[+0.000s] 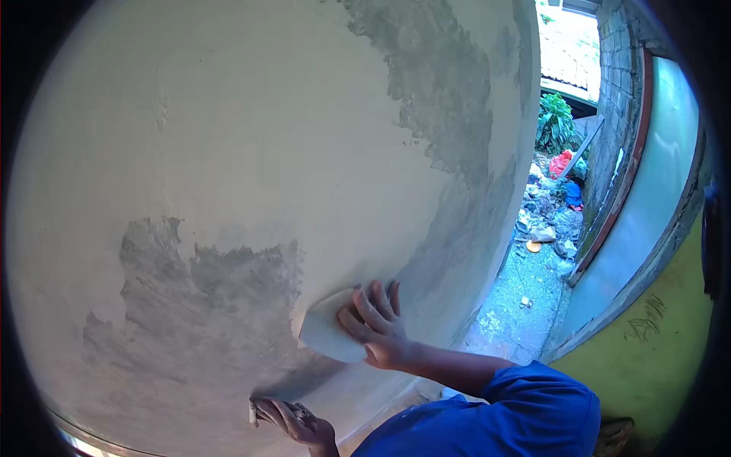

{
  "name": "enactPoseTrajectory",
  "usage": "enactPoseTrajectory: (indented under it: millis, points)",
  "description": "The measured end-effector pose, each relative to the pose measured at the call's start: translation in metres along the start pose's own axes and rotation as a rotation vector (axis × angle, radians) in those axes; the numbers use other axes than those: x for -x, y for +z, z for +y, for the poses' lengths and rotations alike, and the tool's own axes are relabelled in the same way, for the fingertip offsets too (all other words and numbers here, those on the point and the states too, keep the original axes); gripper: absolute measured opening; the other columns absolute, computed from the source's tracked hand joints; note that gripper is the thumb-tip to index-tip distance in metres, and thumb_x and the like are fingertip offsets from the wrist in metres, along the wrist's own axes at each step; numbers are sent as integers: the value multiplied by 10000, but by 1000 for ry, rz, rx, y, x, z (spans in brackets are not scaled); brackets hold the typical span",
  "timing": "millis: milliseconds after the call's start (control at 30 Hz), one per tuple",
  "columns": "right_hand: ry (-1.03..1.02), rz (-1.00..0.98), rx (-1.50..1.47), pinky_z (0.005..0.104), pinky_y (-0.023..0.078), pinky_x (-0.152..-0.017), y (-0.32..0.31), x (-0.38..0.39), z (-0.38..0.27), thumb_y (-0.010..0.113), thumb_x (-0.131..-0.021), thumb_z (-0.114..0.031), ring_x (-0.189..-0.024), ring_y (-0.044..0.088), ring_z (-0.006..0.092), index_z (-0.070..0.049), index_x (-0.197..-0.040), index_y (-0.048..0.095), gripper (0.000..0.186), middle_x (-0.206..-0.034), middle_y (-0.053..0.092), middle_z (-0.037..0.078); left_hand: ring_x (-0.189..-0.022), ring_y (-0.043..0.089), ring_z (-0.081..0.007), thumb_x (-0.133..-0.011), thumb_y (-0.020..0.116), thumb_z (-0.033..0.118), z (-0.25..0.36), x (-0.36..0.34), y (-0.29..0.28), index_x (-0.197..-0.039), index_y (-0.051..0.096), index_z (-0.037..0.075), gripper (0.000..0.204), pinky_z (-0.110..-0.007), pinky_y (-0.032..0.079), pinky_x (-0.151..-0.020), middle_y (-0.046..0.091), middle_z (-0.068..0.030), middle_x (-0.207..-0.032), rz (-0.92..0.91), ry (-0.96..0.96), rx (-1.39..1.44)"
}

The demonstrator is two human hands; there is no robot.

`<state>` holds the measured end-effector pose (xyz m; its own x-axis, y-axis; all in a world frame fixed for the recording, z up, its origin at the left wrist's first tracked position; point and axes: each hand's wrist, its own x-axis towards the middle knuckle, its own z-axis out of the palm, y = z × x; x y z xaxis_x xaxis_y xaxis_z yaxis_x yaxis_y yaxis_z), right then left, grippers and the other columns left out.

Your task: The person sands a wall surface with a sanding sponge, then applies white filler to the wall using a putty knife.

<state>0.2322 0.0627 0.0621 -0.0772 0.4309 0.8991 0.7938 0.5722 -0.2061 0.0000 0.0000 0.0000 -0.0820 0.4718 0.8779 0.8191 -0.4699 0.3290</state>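
My right hand (pixel 378 329) grips a pale, flat putty spreader (pixel 333 327), fingers splayed over its back, and presses it to the wall (pixel 304 167). The wall carries a smooth off-white coat with rough grey patches (pixel 244 278) showing through. Lower down, my left hand (pixel 299 421) is closed around a small thin thing with a whitish end (pixel 253 413). It is seen nearly edge-on, so its kind cannot be made out. That hand is close to the wall, below and left of the spreader.
Right of the wall's edge, a passage (pixel 521 305) leads to rubble and litter (pixel 544 221), with a green plant (pixel 554 122) behind. A pale door panel (pixel 659 167) in a reddish frame and a yellow-green wall (pixel 647 327) stand at the right.
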Motion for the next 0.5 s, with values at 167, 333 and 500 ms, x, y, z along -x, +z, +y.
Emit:
enactPoseTrajectory:
  millis: [167, 333, 500]
  points:
    - [106, 204, 131, 611, 29, -1070, -44, -58, 40, 539, -720, -103, -1379, 121, 423, -131, -1352, 448, 639, -1486, 224, 185, -1358, 180, -430, -968, 283, 459, 9, -8, 0, -1370, 337, -29, 635, -559, 105, -1090, 225, -259, -1455, 12, -1, -8]
    - [120, 408, 101, 573, 101, -1076, -64, -82, 59, 476, -825, -81, -1348, 231, 427, -37, -1287, 494, 464, -1441, 303, 222, -1361, 174, -429, -982, 322, 369, 13, -11, 2, -1364, 347, -29, 552, -545, 109, -1096, 226, -260, -1454, 24, -10, -6]
    - [171, 134, 165, 557, 206, -1052, -46, -21, 14, 572, -782, -111, -1326, 295, 416, -97, -1208, 564, 426, -1395, 387, 209, -1361, 175, -429, -980, 355, 313, 6, -6, 6, -1354, 359, -37, 512, -538, 113, -1097, 224, -261, -1455, 28, -26, 4]
